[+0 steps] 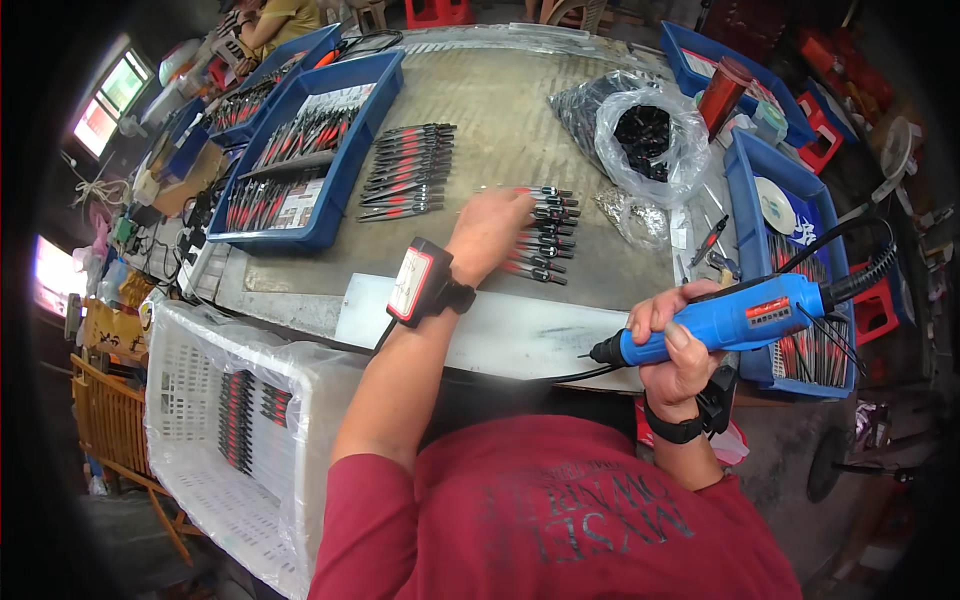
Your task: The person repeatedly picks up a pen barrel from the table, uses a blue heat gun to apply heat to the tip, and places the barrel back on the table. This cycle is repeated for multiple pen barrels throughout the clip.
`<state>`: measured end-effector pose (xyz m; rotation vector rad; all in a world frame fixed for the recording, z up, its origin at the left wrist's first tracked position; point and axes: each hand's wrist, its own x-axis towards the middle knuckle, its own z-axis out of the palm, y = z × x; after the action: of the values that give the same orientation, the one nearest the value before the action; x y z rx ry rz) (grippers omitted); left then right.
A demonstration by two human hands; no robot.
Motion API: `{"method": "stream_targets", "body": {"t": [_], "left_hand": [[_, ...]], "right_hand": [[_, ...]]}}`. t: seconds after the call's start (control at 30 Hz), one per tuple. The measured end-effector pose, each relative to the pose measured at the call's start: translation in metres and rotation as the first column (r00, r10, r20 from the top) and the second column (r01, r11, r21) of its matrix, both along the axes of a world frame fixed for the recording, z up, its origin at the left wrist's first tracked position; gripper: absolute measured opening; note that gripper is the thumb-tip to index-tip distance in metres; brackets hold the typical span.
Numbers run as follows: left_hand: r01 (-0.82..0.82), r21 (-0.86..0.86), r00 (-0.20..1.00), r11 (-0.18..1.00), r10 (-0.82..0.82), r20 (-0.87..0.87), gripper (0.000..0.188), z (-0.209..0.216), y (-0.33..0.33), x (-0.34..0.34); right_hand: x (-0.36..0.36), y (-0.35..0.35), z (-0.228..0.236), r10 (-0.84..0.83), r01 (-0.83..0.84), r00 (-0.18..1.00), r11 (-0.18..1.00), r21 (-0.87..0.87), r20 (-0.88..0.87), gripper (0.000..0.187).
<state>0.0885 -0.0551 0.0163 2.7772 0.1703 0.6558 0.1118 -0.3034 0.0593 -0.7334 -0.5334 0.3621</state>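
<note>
**A:** Red shirt fills the lower edge, nearest the lens. Above it, the right hand (678, 350) is wrapped around a blue corded power tool (735, 318), tip pointing left over a pale board (500, 330) at the table's near edge. Grip?

**B:** Closed fully. Fingers curl over the barrel, thumb on top. Tip touches nothing that I can see.

**A:** Left hand (488, 232)?

**B:** Stretched forward over the grey table (500, 110), palm down, fingers loosely bent, resting on the left ends of a short row of red-and-black pliers (545, 232). Whether it has pinched one, I cannot tell; the knuckles hide the fingertips.

**A:** Progress, judged from the layout?

**B:** Mid-batch, probably. One row sits under the left hand; a second, longer row of pliers (408, 170) lies well apart to its left. Blue trays (345, 165) further left hold many more, and a tray on the right (750, 210) holds others. A white crate (200, 420), lined with plastic, beside the person's left holds only a small group at the bottom.

**A:** So much room left in the crate?

**B:** Yes. Which rows are finished cannot be read from here.
</note>
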Motion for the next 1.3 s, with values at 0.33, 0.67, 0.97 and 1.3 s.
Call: {"method": "stream_targets", "body": {"t": [0.33,0.67,0.97,1.3], "left_hand": [[0.074,-0.035,0.994,0.997,-0.076,-0.078,0.011,-0.013,0.002,0.014],[-0.35,-0.017,0.922,0.937,0.348,0.168,0.009,-0.011,0.046,-0.036],[-0.641,0.11,0.761,0.759,0.648,-0.038,0.02,-0.027,0.078,-0.079],[-0.592,0.253,0.776,0.765,0.626,-0.077,0.017,-0.025,0.071,-0.081]], "right_hand": [[0.007,0.003,-0.005,0.018,-0.018,1.0,0.999,0.031,0.015,0.047],[0.008,0.006,-0.007,-0.004,0.005,0.999,1.0,-0.008,0.041,0.047],[0.006,0.013,-0.008,-0.001,0.002,0.999,0.999,-0.033,0.048,0.047],[0.005,0.014,-0.007,0.011,-0.009,0.999,0.998,-0.056,0.045,0.051]]}}
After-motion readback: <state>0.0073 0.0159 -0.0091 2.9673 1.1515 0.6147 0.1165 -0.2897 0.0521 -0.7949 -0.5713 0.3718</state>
